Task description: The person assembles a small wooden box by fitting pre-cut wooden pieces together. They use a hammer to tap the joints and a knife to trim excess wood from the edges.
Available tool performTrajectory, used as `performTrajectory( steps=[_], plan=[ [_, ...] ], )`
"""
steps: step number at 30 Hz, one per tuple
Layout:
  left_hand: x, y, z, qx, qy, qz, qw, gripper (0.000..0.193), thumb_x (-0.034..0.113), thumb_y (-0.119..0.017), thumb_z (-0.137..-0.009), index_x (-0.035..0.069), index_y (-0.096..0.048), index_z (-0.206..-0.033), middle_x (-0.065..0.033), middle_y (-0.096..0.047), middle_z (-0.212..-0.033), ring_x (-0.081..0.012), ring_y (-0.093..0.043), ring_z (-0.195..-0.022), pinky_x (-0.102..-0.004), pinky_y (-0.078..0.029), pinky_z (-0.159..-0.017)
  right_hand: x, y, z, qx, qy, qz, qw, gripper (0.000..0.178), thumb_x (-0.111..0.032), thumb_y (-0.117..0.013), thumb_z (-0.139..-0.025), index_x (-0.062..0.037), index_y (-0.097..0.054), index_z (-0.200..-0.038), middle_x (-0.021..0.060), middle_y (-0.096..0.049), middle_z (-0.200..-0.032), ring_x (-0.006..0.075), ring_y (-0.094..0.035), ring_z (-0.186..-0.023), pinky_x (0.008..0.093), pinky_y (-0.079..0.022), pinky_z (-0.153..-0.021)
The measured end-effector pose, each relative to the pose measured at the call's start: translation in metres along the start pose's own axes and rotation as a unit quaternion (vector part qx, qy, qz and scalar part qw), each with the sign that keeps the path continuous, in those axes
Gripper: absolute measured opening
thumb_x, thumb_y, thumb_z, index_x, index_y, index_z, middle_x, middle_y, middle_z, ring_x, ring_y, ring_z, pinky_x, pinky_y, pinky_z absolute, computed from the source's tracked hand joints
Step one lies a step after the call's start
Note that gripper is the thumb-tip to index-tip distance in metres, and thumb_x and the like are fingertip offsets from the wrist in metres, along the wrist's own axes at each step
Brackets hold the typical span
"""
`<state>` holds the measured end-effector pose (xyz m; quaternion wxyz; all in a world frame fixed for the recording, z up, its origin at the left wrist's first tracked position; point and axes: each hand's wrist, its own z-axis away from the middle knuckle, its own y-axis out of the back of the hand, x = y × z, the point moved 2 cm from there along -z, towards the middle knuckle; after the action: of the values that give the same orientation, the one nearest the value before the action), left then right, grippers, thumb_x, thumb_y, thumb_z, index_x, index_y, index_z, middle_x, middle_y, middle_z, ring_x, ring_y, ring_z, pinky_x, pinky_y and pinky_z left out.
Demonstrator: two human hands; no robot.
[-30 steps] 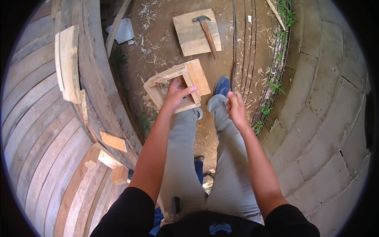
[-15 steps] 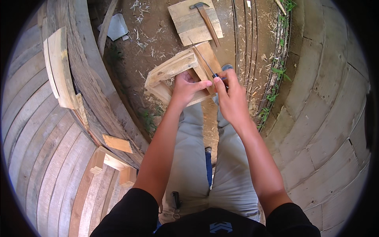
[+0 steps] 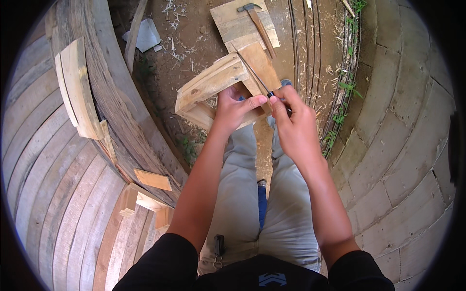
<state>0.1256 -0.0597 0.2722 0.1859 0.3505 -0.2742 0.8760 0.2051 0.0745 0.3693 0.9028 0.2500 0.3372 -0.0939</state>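
Observation:
My left hand [image 3: 234, 109] is closed on a small wooden box frame [image 3: 208, 86], its thumb on the near right edge and its fingers inside the opening. The frame is tilted in front of my legs, with a flat board [image 3: 262, 62] on its right side. In my right hand [image 3: 297, 119] is a slim, pointed, screwdriver-like tool [image 3: 254, 74]; its dark handle sits mostly inside the fingers. The tool's shaft lies along the joint between frame and board, tip toward the far left. Whether its tip touches the wood I cannot tell.
Beyond the frame, a claw hammer [image 3: 259, 26] rests on a wooden panel [image 3: 228, 22] on the dirt ground. Wood offcuts [image 3: 77, 87] lie along a heavy beam [image 3: 111, 92] at left, with a small wooden assembly [image 3: 145, 200] nearer. Block paving [image 3: 403, 160] spans the right.
The view has shifted slightly, so most things sit a little farther right. My right hand has turned a little, its fingers curled more around the tool's handle. My left hand keeps its hold.

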Motion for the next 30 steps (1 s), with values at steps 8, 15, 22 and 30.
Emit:
performTrajectory(
  steps=[8, 15, 22, 30],
  plan=[
    [0.016, -0.004, 0.002, -0.001, -0.023, 0.017, 1.000, 0.061, 0.007, -0.085, -0.077, -0.001, -0.053, -0.128, -0.0105, -0.065, -0.118, -0.0198, -0.064, -0.109, -0.0348, -0.052, -0.095, -0.021, 0.014, 0.003, 0.004, -0.014, 0.015, 1.000, 0.013, -0.014, -0.059, -0.097, -0.0018, -0.061, -0.094, 0.0254, -0.064, -0.075, 0.0455, -0.065, -0.070, 0.0488, -0.048, -0.062],
    [0.020, -0.006, 0.006, -0.011, -0.024, 0.012, 1.000, 0.065, 0.007, -0.086, -0.077, -0.003, -0.050, -0.130, -0.0108, -0.064, -0.120, -0.0211, -0.063, -0.112, -0.0358, -0.050, -0.098, -0.032, 0.019, 0.011, 0.030, 0.032, 0.060, 0.997, 0.012, -0.013, -0.059, -0.097, -0.0020, -0.060, -0.093, 0.0250, -0.066, -0.076, 0.0453, -0.065, -0.073, 0.0508, -0.050, -0.064],
    [0.029, -0.012, 0.012, 0.004, -0.058, 0.040, 0.997, 0.068, 0.007, -0.085, -0.077, -0.003, -0.049, -0.133, -0.0122, -0.062, -0.124, -0.0220, -0.060, -0.117, -0.0367, -0.047, -0.102, -0.047, 0.021, 0.019, 0.025, 0.034, 0.076, 0.996, 0.013, -0.014, -0.058, -0.097, -0.0023, -0.058, -0.091, 0.0250, -0.065, -0.076, 0.0448, -0.065, -0.075, 0.0521, -0.050, -0.064],
    [0.036, -0.011, 0.024, -0.008, -0.039, 0.051, 0.998, 0.070, 0.004, -0.085, -0.076, -0.003, -0.047, -0.135, -0.0125, -0.061, -0.127, -0.0215, -0.059, -0.120, -0.0364, -0.046, -0.105, -0.050, 0.024, 0.028, 0.019, 0.023, 0.077, 0.997, 0.014, -0.015, -0.059, -0.097, -0.0033, -0.057, -0.090, 0.0241, -0.064, -0.075, 0.0455, -0.064, -0.072, 0.0525, -0.048, -0.062]
  ],
)
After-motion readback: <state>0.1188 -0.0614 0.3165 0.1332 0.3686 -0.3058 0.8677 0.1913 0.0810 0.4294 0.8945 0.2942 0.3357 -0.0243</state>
